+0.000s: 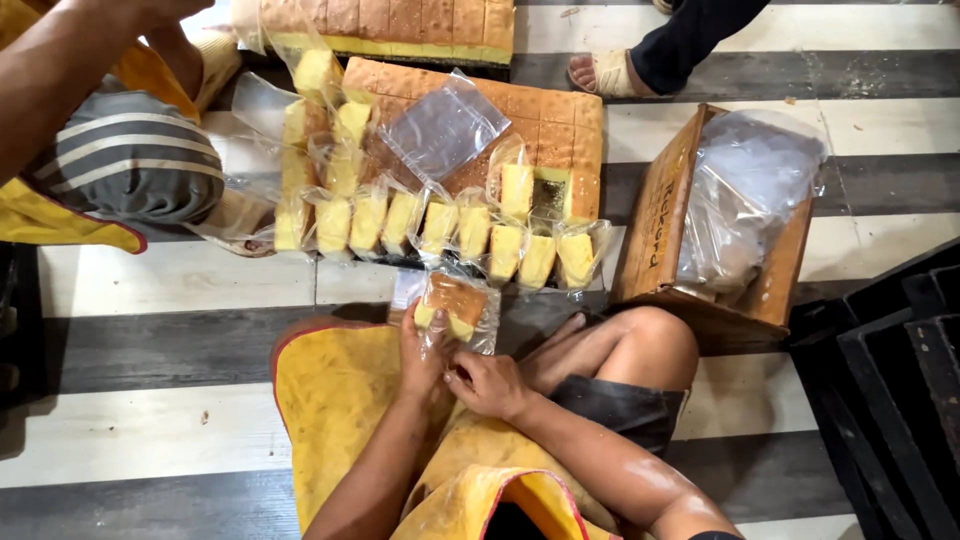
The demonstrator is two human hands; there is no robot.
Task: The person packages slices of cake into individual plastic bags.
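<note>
Leftward of the fingers, at the picture's far edge, another person's striped sleeve (pixel 125 160) and yellow cloth (pixel 60 225) sit on the striped floor (pixel 180 280), well apart from the work. Nearer, above the fingers, a row of bagged cake slices (pixel 400 225) runs left to right along the front edge of a large scored cake slab (pixel 520 125), each slice yellow with a brown top and standing in a clear bag; an empty clear bag (pixel 445 125) lies flat on the slab. The left hand (pixel 420 355) has its fingers clamped on the lower left edge of a clear bag with a cake slice (pixel 455 305), held just above the yellow apron (pixel 340 400). The slice lies tilted, brown crust up, its long axis running from lower left to upper right, the bag's far end pointing at the row. The right hand (pixel 490 385) sits just beside, its fingers pinched together on the bag's near edge. Rightward of the fingers, past the bare knee (pixel 650 345), an open cardboard box (pixel 665 220) holds a bunched clear plastic sheet (pixel 750 190). Dark crates (pixel 900 380) close the right edge; open floor shows below the box
</note>
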